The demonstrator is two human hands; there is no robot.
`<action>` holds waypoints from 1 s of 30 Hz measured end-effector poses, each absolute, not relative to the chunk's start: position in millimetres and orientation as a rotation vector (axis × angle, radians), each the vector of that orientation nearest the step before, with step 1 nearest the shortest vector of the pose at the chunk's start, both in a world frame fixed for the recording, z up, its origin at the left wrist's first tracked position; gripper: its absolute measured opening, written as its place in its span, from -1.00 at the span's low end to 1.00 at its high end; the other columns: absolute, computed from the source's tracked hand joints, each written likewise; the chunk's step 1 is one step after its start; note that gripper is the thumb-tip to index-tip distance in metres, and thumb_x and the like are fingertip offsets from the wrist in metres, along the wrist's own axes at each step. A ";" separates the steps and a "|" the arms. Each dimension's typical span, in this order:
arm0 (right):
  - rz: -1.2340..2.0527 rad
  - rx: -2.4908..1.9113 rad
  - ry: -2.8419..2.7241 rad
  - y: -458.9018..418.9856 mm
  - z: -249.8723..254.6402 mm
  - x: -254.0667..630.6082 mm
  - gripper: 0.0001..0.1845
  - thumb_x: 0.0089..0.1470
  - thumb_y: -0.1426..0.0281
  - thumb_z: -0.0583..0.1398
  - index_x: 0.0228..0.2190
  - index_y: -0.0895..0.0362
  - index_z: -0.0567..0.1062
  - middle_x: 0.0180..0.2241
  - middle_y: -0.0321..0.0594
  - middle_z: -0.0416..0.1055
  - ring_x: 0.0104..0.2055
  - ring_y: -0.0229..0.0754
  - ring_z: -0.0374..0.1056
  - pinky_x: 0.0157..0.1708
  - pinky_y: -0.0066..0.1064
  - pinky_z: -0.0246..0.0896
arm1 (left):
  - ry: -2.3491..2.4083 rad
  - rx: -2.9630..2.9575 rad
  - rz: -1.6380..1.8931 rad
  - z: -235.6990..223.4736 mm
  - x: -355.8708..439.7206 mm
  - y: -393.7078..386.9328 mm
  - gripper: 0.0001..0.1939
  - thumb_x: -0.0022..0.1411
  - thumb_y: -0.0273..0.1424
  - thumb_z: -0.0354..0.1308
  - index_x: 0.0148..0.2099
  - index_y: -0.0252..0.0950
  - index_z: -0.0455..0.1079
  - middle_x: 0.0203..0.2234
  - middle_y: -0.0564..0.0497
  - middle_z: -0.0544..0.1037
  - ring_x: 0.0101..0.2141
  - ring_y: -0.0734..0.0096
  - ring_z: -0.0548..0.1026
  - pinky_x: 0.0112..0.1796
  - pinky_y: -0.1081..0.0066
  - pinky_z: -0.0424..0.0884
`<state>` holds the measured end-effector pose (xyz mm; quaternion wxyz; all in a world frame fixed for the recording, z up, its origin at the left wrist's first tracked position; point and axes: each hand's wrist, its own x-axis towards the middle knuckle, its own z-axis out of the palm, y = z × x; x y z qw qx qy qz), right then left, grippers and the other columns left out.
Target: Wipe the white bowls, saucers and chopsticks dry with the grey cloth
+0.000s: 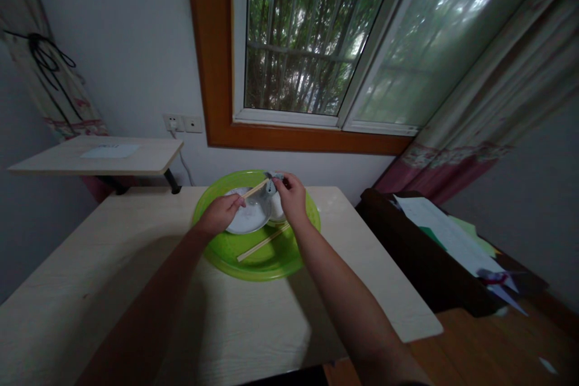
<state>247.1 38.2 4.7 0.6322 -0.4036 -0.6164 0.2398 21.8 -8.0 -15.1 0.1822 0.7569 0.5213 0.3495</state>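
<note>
A green plastic basin [289, 262] sits on the pale wooden table [136, 289]. Inside it lie a white plate [251, 220], a small white bowl [277, 211] partly hidden by my right hand, and a loose wooden chopstick [262, 243]. My left hand [220, 214] is closed on another chopstick [256, 188] that points up and to the right over the plate. My right hand [292, 198] is closed on a small grey thing [275, 180] at the chopstick's tip; I cannot make out what it is.
A smaller side table [149, 160] with a sheet of paper stands at the back left. A dark low cabinet [420, 259] with papers on it is to the right. Behind the table are a window [316, 42], a wall socket [183, 123] and curtains [497, 120].
</note>
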 end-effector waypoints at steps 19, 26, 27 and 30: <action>1.053 -0.739 -1.438 28.8 8.7 235.3 -0.64 0.01 0.09 0.34 -0.25 0.08 0.61 -0.29 -0.28 0.56 -0.25 -0.14 0.42 -0.17 -0.33 0.31 | 1.368 2.163 1.014 -5.1 26.4 -15.0 -0.62 0.42 -0.18 -0.08 -0.18 -0.28 0.49 -0.31 -0.08 0.61 -0.26 0.25 0.54 -0.21 0.36 0.39; 0.931 -0.824 -1.178 38.7 6.0 245.4 -0.57 0.03 0.01 0.29 -0.27 0.13 0.57 -0.34 -0.28 0.54 -0.30 -0.18 0.40 -0.22 -0.37 0.31 | 1.387 2.184 1.138 -4.0 26.7 -13.8 -0.70 0.39 -0.20 0.00 -0.12 -0.27 0.46 -0.21 -0.10 0.59 -0.19 0.25 0.53 -0.13 0.33 0.39; 0.928 -0.830 -1.150 40.1 5.5 246.2 -0.56 0.03 0.01 0.28 -0.27 0.13 0.56 -0.34 -0.27 0.54 -0.30 -0.17 0.40 -0.22 -0.37 0.32 | 1.404 2.200 1.110 -3.9 26.1 -13.5 -0.71 0.39 -0.22 -0.01 -0.17 -0.27 0.46 -0.28 -0.08 0.59 -0.24 0.26 0.52 -0.16 0.33 0.38; 0.983 -0.811 -1.100 43.0 3.8 245.8 -0.56 0.01 0.01 0.30 -0.27 0.12 0.55 -0.33 -0.27 0.55 -0.31 -0.18 0.41 -0.22 -0.37 0.33 | 1.416 2.202 1.044 -4.0 24.0 -12.8 -0.71 0.38 -0.26 -0.03 -0.27 -0.26 0.44 -0.47 -0.01 0.52 -0.38 0.31 0.46 -0.27 0.35 0.35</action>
